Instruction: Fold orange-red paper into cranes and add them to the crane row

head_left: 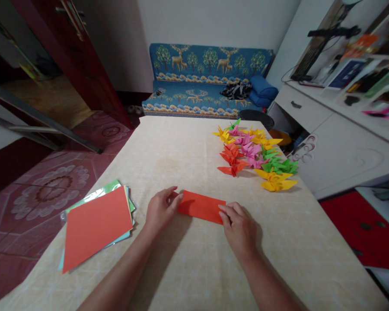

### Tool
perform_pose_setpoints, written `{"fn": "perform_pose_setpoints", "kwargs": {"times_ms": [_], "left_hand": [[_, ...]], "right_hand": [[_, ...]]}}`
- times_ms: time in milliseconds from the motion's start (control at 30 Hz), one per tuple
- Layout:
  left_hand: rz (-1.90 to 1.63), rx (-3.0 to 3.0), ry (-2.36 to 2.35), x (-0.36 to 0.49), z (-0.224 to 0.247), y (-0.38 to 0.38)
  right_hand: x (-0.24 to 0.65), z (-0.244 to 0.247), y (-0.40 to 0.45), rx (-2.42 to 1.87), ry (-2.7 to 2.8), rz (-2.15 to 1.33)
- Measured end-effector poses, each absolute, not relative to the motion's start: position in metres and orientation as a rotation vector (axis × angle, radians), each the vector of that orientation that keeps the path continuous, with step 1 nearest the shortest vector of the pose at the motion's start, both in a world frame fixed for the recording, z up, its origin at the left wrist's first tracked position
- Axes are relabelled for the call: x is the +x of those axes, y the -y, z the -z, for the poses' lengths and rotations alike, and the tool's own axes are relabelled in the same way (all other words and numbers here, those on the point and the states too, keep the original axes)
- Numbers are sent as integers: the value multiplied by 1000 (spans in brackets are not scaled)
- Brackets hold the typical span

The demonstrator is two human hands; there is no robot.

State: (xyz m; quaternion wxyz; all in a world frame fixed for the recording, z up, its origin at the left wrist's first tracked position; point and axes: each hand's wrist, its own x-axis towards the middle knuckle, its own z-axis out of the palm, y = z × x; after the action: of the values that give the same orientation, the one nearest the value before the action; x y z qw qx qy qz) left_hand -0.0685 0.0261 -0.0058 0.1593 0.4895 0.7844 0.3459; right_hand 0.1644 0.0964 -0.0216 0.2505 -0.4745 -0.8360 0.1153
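A folded red-orange paper strip [201, 206] lies near the middle of the cloth-covered table [181, 268]. At its left end is my left hand [163, 207], thumb and fingers closed on the paper's edge. My right hand [240, 225] pinches the right end between thumb and fingers. A stack of coloured sheets with a red-orange sheet [97, 226] on top rests to the left of my left hand.
Folded paper cranes in red [232, 162], pink [251, 150], green [277, 164] and yellow [277, 180] cluster at the table's right. Beyond the table stands a blue patterned sofa [194, 93]; a white cabinet [353, 147] is at right, a red door [81, 65] at left.
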Motion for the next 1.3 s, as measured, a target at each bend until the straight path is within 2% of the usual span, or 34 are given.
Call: {"fn": "perform_pose_setpoints", "kwargs": {"times_ms": [167,267,500,633,767,800,833,900,1000,1133,1300], "left_hand": [[-466,1530,-2401,-66,-10,-54],[-239,1577,-2324,-69,-19,-69],[-134,1689,-2082,-77,-31,-102],[-218,1674,-1992,-85,-33,-109],[-440,1636,-1895,-85,-29,-98],[-547,1593,-1864,-81,-27,-93],[-840,1403,-1783,-75,-24,-87],[-1193,1040,-1636,-58,-17,-75],[-1460,760,-1501,-29,-5,-57],[-1445,774,-1580,-5,10,-37],[-1212,1171,-1897,1,14,-18]], "right_hand": [[164,22,-97,-1330,2244,-318],[164,22,-98,-1327,2218,-339],[164,19,-99,-1377,2200,-444],[166,20,-100,-1352,2117,-557],[168,29,-105,-1268,1777,-773],[168,30,-106,-1248,1673,-838],[167,32,-108,-1224,1586,-909],[165,32,-109,-1168,1484,-1052],[160,31,-110,-1092,1425,-1163],[156,34,-114,-1108,1336,-1094],[158,41,-124,-1195,1456,-935]]}}
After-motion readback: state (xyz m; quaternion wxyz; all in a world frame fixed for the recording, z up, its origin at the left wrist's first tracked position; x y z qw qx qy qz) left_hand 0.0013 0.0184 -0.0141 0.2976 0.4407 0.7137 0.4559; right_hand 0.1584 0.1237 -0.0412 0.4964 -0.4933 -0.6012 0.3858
